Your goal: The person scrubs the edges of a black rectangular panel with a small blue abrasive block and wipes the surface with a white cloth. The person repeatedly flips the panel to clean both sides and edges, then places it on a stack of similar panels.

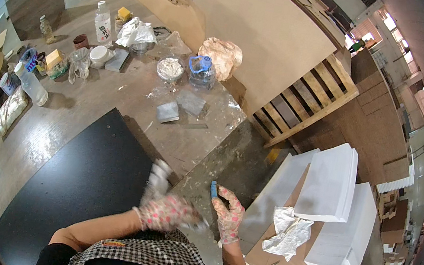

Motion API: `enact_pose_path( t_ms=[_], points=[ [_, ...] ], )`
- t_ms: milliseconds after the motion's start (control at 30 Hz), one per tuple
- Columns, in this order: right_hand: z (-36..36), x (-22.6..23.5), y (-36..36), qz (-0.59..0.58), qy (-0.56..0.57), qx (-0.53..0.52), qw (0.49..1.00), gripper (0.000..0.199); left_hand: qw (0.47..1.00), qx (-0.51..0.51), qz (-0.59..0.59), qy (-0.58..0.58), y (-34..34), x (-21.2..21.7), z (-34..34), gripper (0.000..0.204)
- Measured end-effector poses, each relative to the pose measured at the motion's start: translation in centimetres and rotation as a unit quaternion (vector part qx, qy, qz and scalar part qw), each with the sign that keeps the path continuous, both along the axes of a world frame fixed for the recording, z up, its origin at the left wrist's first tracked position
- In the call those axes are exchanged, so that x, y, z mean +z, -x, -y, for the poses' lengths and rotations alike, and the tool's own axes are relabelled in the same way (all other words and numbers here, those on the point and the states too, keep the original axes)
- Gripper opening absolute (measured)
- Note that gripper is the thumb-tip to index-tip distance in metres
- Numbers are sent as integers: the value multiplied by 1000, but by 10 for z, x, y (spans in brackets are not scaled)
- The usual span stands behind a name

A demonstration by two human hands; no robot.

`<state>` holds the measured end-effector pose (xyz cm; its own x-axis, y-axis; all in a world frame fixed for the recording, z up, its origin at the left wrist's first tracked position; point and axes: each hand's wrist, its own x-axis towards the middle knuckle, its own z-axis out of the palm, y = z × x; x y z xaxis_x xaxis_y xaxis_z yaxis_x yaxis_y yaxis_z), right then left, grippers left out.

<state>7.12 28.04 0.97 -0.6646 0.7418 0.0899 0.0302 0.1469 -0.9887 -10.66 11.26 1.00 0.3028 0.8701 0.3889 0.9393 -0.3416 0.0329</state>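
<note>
Head view: left hand (167, 211) bunches a pale rag (157, 179) on the dark panel (83, 184); right hand (228, 217) pinches a blue tool (213, 189), which could scratch the panel's edge.

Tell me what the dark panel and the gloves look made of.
Dark panel: probably laminated board, matte black with fine speckle and a straight, clean edge. Gloves on the left hand and right hand: knitted fabric, pale with pink dots and ribbed cuffs. The left one is motion-blurred.

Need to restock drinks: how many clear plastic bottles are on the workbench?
3, maybe more hidden in the clutter: an upright bottle at the back, one lying on its side at the left edge, and a blue-handled jug by the leaning board.
</note>
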Motion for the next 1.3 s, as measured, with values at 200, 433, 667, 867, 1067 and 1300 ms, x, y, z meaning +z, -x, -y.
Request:
enact_pose_path(
  t_ms=[200,433,667,867,1067,1300],
  points=[
    [-2,1,8,-2,-25,-54,998,35,904,239,331,-125,64,16,68,59],
    [5,-8,15,24,-10,-5,1000,32,803,576,154,7,169,8,91,74],
    [10,-1,38,37,-106,38,993,37,954,170,181,166,16,16,39,67],
    [31,-11,60,39,-327,111,938,54,959,108,161,205,-6,10,129,41],
    [113,-15,49,90,-378,101,916,55,944,107,183,254,-15,14,189,39],
    [113,-19,50,134,-431,55,891,57,943,119,217,221,-23,15,224,36]
  ],
)
